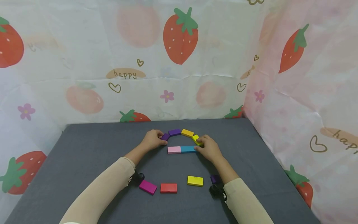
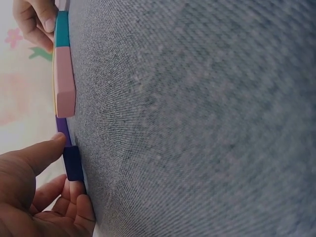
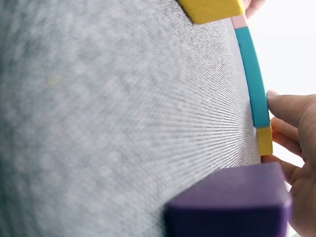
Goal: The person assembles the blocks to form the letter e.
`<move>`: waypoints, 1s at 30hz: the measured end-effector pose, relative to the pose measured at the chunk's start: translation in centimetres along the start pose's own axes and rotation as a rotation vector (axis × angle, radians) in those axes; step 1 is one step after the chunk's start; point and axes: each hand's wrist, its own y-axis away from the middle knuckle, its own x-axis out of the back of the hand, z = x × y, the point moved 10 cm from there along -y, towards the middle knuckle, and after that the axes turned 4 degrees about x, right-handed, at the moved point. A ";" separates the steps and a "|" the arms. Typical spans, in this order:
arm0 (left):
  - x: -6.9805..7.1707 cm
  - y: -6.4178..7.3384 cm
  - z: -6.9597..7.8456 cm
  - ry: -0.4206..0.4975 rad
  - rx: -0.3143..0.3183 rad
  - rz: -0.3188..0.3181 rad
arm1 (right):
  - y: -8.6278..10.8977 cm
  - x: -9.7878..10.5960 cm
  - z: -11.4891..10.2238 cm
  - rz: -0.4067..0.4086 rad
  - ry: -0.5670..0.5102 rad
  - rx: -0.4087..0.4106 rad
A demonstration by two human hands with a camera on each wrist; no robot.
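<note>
My left hand [image 1: 152,140] pinches a small dark purple block [image 1: 165,137] between thumb and fingers at the left end of a shallow arc. Beside it in the arc lie another purple block [image 1: 175,133] and an orange-yellow block [image 1: 187,133]. At the arc's right end, the fingers of my right hand [image 1: 208,148] hold a bright yellow block [image 1: 196,139], partly covered by them. Below the arc, a pink block [image 1: 174,150] and a blue block [image 1: 188,149] lie end to end. The right thumb is at the blue block's right end.
Nearer the front of the grey table [image 1: 179,208] lie a magenta block [image 1: 148,187], a red block [image 1: 168,188] and a yellow block [image 1: 195,181]. A dark purple block [image 1: 215,179] sits by the right wrist, partly hidden. A printed curtain [image 1: 179,99] stands behind.
</note>
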 end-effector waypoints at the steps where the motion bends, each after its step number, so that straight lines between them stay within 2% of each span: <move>1: 0.0 0.0 0.0 -0.001 0.001 0.000 | 0.0 0.0 0.0 0.002 0.000 0.001; 20: 0.1 0.0 0.2 -0.007 -0.029 -0.003 | -0.1 -0.1 0.4 -0.015 -0.004 -0.008; 30: 0.0 0.0 0.1 -0.023 -0.017 -0.014 | -0.2 -0.1 0.3 -0.005 -0.001 0.006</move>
